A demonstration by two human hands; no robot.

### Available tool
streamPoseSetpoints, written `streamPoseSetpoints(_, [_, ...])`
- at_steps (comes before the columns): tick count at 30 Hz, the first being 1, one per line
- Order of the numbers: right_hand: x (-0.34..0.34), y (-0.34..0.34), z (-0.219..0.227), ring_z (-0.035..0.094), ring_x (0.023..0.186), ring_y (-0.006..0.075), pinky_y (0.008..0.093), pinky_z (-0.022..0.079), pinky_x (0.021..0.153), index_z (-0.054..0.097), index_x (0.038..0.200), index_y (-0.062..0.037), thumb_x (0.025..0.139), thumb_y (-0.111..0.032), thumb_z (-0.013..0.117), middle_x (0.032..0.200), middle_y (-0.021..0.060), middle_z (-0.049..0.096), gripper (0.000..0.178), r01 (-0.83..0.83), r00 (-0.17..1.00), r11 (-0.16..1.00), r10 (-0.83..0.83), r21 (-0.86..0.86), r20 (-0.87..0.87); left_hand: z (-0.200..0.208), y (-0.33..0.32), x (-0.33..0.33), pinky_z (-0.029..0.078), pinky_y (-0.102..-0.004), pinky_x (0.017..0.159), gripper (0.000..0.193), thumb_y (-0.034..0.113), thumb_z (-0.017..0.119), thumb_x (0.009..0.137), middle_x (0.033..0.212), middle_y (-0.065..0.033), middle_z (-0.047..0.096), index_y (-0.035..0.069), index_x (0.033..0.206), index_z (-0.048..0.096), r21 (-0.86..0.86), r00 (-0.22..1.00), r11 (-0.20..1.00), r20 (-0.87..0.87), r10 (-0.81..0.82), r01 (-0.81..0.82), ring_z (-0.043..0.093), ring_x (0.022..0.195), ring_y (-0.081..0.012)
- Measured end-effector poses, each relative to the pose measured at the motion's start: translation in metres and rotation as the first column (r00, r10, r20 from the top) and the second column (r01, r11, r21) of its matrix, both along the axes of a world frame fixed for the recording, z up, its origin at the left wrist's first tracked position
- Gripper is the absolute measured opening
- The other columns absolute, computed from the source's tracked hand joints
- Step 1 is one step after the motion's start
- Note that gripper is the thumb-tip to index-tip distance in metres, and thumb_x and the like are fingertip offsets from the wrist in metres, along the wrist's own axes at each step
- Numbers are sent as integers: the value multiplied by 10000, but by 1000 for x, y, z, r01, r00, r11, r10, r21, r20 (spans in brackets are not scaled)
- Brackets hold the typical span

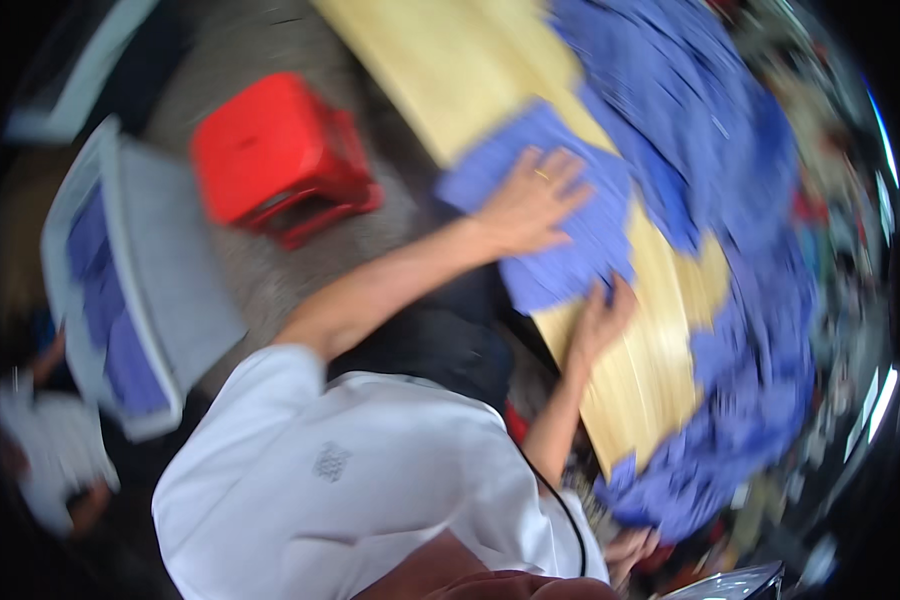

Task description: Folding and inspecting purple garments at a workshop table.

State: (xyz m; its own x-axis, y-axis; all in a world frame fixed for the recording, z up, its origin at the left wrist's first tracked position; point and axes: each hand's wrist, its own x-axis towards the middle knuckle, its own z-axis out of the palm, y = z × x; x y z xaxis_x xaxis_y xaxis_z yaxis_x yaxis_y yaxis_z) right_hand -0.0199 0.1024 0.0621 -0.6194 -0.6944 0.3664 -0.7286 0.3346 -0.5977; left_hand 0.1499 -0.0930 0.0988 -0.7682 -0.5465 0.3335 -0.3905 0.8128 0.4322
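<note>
Blue cloth [558, 268]: apparently smoothing beneath spread left hand [530, 205]; at right hand [602, 322], cannot tell if pinching; likely needing edge-squaring.

- Cloth [560, 270] over the worktop's near edge: plain violet-blue.
- Heaped fabric [690, 130] along its far edge: the same violet-blue, deeper in the folds.
- Worktop [650, 345]: pale yellow, faintly streaked.
- Stool [250, 150]: bright red.
- Bin [175, 260]: light grey; fabric inside [135, 350], violet-blue.
- Shirt [410, 440]: white, with a small dark patterned mark [330, 462].
</note>
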Motion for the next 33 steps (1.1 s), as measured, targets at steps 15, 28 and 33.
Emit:
streamPoseSetpoints(15, [-20, 20, 1, 695, 991, 266, 405, 439, 1003, 758, 1005, -52, 928, -156, 836, 998, 94, 774, 151, 175, 861, 978, -94, -116, 500, -16, 32, -55, 456, -435, 908, 341, 136, 754, 876, 1255, -103, 653, 111, 1214, 712, 39, 970, 975, -118, -211, 217, 620, 1111, -311])
streamPoseSetpoints(28, [-18, 12, 22, 654, 819, 184, 369, 413, 982, 781, 1065, -65, 840, -85, 854, 848, 15, 720, 238, 88, 943, 992, -112, 91, 312, -12, 30, -58, 429, -436, 933, 417, 82, 717, 847, 1386, -91, 657, 171, 1248, 789, 29, 961, 960, -22, -277, 278, 623, 1235, -288])
streamPoseSetpoints(33, [-24, 19, 32, 655, 833, 202, 378, 412, 951, 805, 1046, -76, 814, -102, 858, 828, 20, 710, 240, 47, 930, 977, -118, 208, 348, -13, 32, -60, 428, -439, 929, 403, 130, 734, 857, 1382, -86, 654, 159, 1257, 780, 34, 968, 968, 3, -249, 249, 624, 1217, -286])
